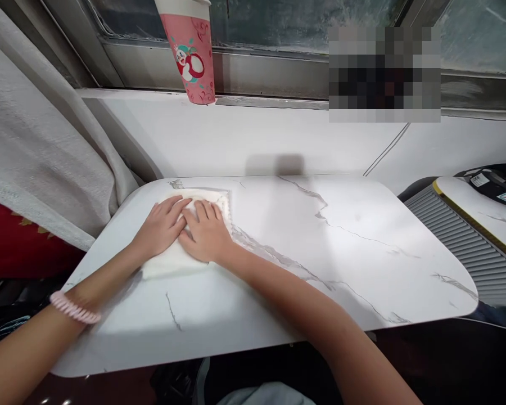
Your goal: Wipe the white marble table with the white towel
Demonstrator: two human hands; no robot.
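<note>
A cream-white cloth [172, 264] lies spread on the left part of a white marble-patterned table [287, 225]. Flat on the cloth's left side rests my left hand [162, 225], its fingers stretched out. Beside it, my right hand [206, 230] presses on the cloth with fingers spread. The two hands touch near the thumbs. Both palms hide the middle of the cloth; its far right corner and near edge show. A pink coil band circles my left wrist.
On the window sill beyond the table stands a pink paper cup [191, 62]. A grey curtain [46, 112] hangs at the left, by the table's edge. To the right is a grey ribbed surface [464, 242], with a black strapped item [500, 183] behind it.
</note>
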